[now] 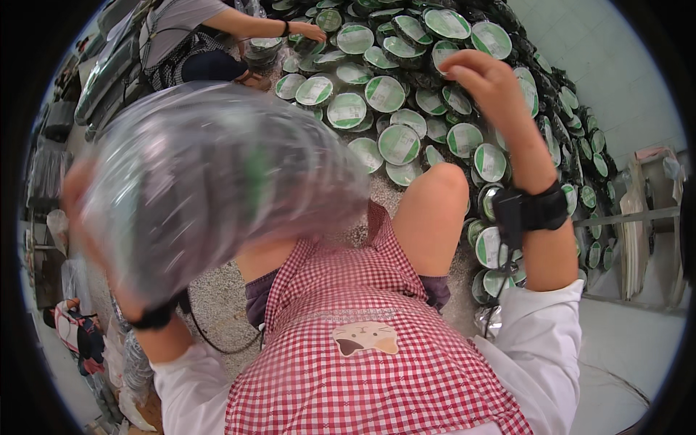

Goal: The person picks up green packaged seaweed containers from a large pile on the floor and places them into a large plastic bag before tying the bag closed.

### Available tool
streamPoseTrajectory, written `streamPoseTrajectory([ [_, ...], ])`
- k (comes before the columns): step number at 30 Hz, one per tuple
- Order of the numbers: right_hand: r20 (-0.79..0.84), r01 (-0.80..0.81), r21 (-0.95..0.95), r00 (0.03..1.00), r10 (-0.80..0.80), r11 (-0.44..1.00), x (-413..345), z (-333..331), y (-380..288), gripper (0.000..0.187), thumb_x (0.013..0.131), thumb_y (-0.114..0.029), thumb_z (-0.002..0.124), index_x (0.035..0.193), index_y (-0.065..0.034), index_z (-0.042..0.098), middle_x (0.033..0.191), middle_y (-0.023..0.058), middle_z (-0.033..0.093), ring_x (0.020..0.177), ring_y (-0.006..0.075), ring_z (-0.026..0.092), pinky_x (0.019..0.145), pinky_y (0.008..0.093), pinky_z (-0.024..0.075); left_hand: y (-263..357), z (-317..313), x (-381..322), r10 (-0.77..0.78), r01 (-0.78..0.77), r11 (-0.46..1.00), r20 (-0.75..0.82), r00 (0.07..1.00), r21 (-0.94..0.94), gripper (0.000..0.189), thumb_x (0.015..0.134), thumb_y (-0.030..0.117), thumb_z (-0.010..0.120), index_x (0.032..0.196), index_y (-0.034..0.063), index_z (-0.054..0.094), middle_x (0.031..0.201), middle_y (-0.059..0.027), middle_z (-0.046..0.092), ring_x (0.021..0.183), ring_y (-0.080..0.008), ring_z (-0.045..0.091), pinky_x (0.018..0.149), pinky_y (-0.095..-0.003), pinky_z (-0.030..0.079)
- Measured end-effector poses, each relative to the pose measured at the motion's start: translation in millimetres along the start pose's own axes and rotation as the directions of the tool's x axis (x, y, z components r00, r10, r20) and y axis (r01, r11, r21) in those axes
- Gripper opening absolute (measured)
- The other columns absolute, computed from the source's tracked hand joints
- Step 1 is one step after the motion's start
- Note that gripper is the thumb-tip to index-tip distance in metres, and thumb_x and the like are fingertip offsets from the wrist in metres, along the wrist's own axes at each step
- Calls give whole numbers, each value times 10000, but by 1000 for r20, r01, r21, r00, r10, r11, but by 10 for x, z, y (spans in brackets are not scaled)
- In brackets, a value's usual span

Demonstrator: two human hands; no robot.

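My left hand (89,234), blurred, grips one end of a large clear plastic bag (217,174). Dark round packs stacked in a row fill the bag, and a patch of green shows through the film. It is held above my left thigh. Over the pile at the upper right, my right hand (484,81) has bent fingers with nothing visible in them. Its fingertips are close to a round pack; whether they touch it cannot be told. The pile is of dark round packs with green and white labels (399,144), which bear writing.
At the upper left a crouching co-worker reaches a hand (310,31) onto the pile, beside a short stack of packs (265,49). Filled bags (106,81) line the left side. A metal rack (631,217) stands at right. Another person (79,337) is at lower left.
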State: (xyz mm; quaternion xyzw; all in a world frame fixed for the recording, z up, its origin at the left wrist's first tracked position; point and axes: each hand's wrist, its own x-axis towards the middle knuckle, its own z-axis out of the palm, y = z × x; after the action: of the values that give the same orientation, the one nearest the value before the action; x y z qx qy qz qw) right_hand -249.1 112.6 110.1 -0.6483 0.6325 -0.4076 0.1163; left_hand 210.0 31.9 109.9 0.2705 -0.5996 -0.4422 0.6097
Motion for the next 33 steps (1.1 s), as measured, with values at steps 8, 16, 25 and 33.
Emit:
streamPoseTrajectory([
  [8, 153, 32, 45, 987, -39, 998, 207, -644, 149, 274, 869, -224, 506, 1009, -11, 606, 1014, 56, 607, 988, 145, 542, 904, 278, 378, 519, -1205, -1185, -243, 217, 970, -480, 843, -110, 305, 759, 159, 566, 1016, 1, 525, 908, -79, 560, 865, -180, 556, 746, -321, 484],
  [16, 342, 531, 209, 747, -569, 822, 603, -403, -1095, 519, 866, -411, 422, 1179, -8, 520, 1259, 124, 493, 1188, 231, 439, 985, 345, 310, 9, -1297, -1196, -399, 334, 917, -528, 749, -219, 317, 774, 184, 550, 1030, 3, 510, 929, -90, 555, 886, -197, 551, 759, -331, 482],
  [25, 804, -238, 539, 433, -409, 808, 504, 1927, -930, 682, 889, -414, 464, 1393, -52, 182, 1413, 153, 250, 1319, 255, 216, 1063, 363, 192, -525, -1418, -731, -487, 347, 873, -547, 681, -344, 332, 791, 213, 532, 1046, 5, 494, 952, -102, 549, 910, -217, 545, 774, -342, 480],
  [33, 878, -140, 260, 445, -174, 956, 864, 1355, -686, 565, 870, -168, 439, 1363, 29, 246, 1421, 126, 273, 1315, 210, 243, 1060, 295, 172, -792, -1824, -778, -539, 330, 842, -634, 556, -426, 346, 806, 238, 516, 1061, 7, 479, 973, -113, 544, 931, -234, 540, 787, -352, 478],
])
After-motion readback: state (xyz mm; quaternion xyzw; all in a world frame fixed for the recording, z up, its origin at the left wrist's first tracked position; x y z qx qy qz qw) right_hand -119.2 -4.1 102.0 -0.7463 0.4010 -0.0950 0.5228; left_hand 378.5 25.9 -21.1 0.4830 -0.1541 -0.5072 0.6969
